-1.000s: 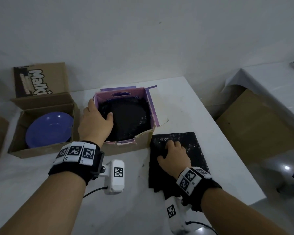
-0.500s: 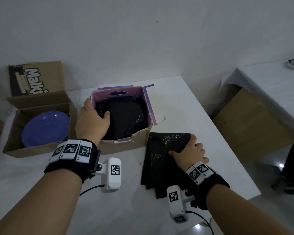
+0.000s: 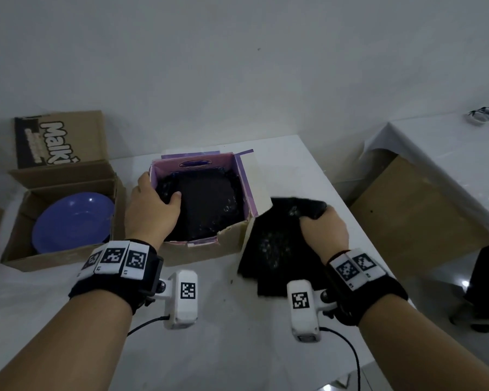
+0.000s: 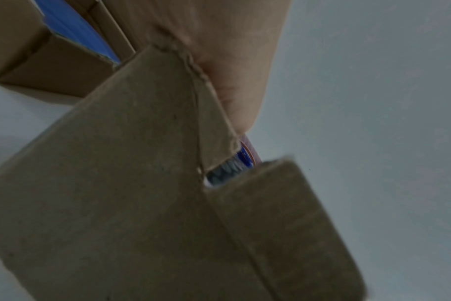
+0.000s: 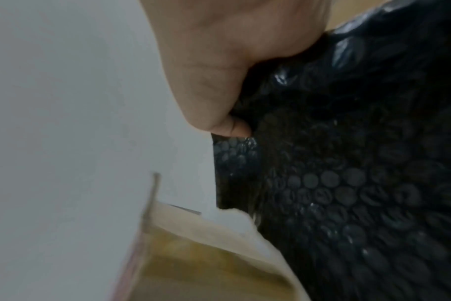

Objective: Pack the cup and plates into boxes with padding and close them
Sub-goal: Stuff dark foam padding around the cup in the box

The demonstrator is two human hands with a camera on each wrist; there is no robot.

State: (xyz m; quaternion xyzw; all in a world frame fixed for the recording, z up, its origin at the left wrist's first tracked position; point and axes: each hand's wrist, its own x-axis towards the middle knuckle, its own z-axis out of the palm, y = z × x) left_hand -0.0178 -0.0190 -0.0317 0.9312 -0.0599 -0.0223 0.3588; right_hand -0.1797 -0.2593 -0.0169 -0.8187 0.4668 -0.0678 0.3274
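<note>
The pink-lined box (image 3: pixel 246 179) is gripped at its left wall by the left hand (image 3: pixel 151 213), while a black bubble-wrap sheet (image 3: pixel 277 244) just right of it is clutched by the right hand (image 3: pixel 323 230).

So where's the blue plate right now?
In the head view the blue plate lies inside the open cardboard box at far left, beside the pink-lined box that the left hand grips.
</note>
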